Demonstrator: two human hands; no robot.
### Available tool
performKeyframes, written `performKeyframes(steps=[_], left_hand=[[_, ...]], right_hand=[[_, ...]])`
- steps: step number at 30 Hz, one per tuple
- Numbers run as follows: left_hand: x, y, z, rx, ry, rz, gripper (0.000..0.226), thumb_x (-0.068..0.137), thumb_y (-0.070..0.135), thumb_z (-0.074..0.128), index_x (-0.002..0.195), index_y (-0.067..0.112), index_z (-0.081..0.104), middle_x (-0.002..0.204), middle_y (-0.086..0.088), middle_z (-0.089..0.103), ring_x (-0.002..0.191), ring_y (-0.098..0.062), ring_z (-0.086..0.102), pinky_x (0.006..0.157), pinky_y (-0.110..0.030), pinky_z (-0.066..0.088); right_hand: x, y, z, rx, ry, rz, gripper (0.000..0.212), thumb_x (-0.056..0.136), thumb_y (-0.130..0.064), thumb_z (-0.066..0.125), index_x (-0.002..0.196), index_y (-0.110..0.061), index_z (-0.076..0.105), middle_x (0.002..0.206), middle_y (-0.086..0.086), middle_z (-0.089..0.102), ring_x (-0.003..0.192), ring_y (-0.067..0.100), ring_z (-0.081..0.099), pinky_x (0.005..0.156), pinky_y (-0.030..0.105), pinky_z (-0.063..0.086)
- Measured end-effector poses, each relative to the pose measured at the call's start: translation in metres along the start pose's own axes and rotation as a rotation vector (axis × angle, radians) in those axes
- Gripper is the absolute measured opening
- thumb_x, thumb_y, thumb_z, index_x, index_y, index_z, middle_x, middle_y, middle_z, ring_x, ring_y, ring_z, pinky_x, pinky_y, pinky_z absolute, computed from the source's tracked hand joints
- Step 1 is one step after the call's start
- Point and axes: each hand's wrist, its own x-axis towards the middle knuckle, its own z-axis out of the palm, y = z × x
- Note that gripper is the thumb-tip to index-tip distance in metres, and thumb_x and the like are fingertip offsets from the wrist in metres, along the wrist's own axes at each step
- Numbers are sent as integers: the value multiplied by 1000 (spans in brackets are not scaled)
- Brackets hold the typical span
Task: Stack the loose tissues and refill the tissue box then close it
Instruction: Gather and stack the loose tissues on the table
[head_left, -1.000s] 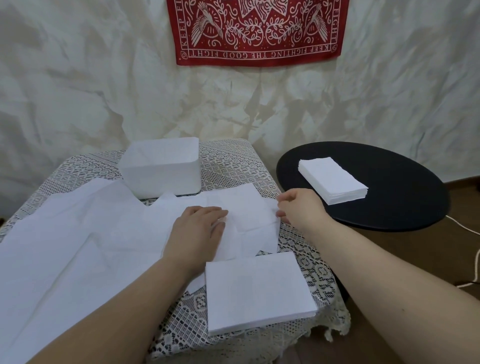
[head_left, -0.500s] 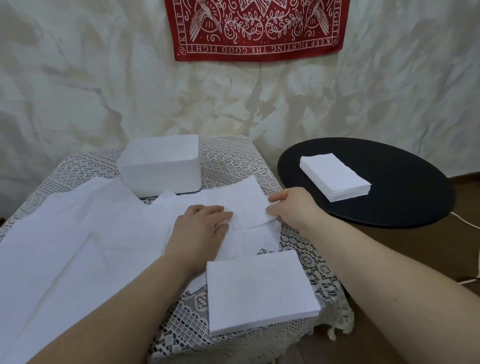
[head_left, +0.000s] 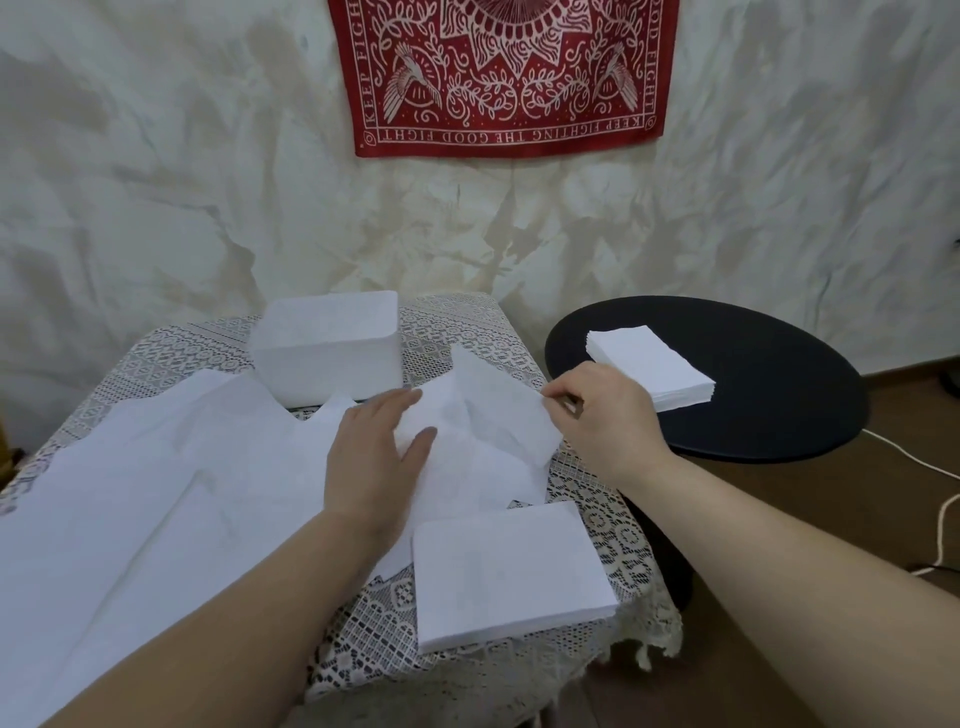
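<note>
A spread of loose white tissues (head_left: 156, 483) covers the left and middle of the lace-covered table (head_left: 587, 499). My left hand (head_left: 376, 452) lies flat with straight fingers on the tissues near the middle. My right hand (head_left: 602, 415) pinches the right edge of one loose tissue (head_left: 498, 410) and holds it lifted off the pile. A white tissue box (head_left: 327, 353) stands at the back of the table. A neat tissue stack (head_left: 509, 571) lies at the front right corner.
A round black side table (head_left: 779, 395) stands to the right and carries another tissue stack (head_left: 649, 374). A white cable (head_left: 935, 499) runs over the wooden floor at far right. A red bandana (head_left: 509, 73) hangs on the wall behind.
My right hand has raised the edge of the tissue it pinches, so the sheet now stands up from the pile. My left hand's fingers have straightened on the tissues.
</note>
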Motion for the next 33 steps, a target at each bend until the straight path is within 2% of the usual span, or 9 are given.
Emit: performKeyframes(steps=[5, 8, 10, 12, 14, 18, 24, 29, 33], left_hand=[[-3, 24, -29, -99, -83, 75, 60, 82, 21, 71, 135, 30, 44, 128, 18, 41, 80, 3, 59, 78, -21, 44], [-12, 31, -39, -76, -203, 45, 46, 84, 21, 69, 127, 31, 55, 126, 11, 55, 73, 5, 59, 81, -22, 46], [-19, 33, -45, -46, -278, -21, 31, 84, 30, 69, 115, 30, 64, 105, 10, 65, 68, 5, 55, 76, -20, 43], [-28, 35, -50, -14, -312, -38, 27, 82, 43, 68, 106, 32, 67, 88, 11, 65, 71, 2, 55, 73, -22, 42], [-34, 37, -53, -27, -313, -18, 30, 78, 51, 67, 102, 32, 69, 89, 13, 65, 76, -2, 57, 75, -24, 44], [-42, 37, -55, 82, -313, 86, 21, 84, 37, 66, 100, 25, 71, 100, 12, 68, 70, -5, 53, 69, -23, 40], [-42, 40, -55, -3, -185, 25, 10, 86, 18, 66, 93, 18, 72, 79, 7, 66, 78, -10, 61, 81, -25, 47], [-52, 48, -67, -49, -63, 56, 13, 82, 9, 68, 93, 17, 70, 88, 12, 64, 81, -11, 62, 79, -18, 43], [-93, 36, -69, 19, -73, 224, 14, 79, 7, 71, 89, 17, 70, 98, 9, 69, 81, -9, 60, 79, -22, 48]], right_hand=[[-24, -7, -14, 21, 20, -168, 5, 80, -10, 70, 80, -15, 71, 75, -4, 64, 64, 2, 44, 60, 27, 46], [-39, -13, -21, 29, -52, -152, 5, 82, -11, 69, 82, -15, 71, 76, -7, 67, 66, 3, 48, 63, 18, 42], [-49, -16, -28, 38, -87, -117, 4, 84, -14, 67, 86, -16, 70, 75, -12, 64, 66, 3, 49, 63, 10, 36], [-56, -20, -34, 43, -104, -77, 5, 86, -17, 66, 89, -18, 70, 74, -16, 59, 65, 2, 48, 62, 10, 34], [-61, -22, -38, 47, -95, -54, 7, 86, -18, 65, 91, -17, 71, 74, -16, 58, 65, 3, 49, 65, 17, 39], [-64, -26, -45, 85, -76, -7, 7, 85, -17, 67, 91, -15, 71, 70, -18, 57, 66, 10, 53, 71, 28, 47], [-64, -22, -48, 99, -158, 54, 11, 86, -11, 64, 93, -13, 71, 86, -5, 69, 82, 13, 63, 80, 31, 50], [-73, -28, -58, 95, 42, -132, 13, 81, -3, 68, 92, -8, 73, 96, 2, 70, 88, 11, 63, 83, 11, 41], [-112, -23, -50, 72, 18, -224, 14, 78, 0, 72, 90, -7, 75, 99, 3, 70, 90, 14, 66, 86, 24, 48]])
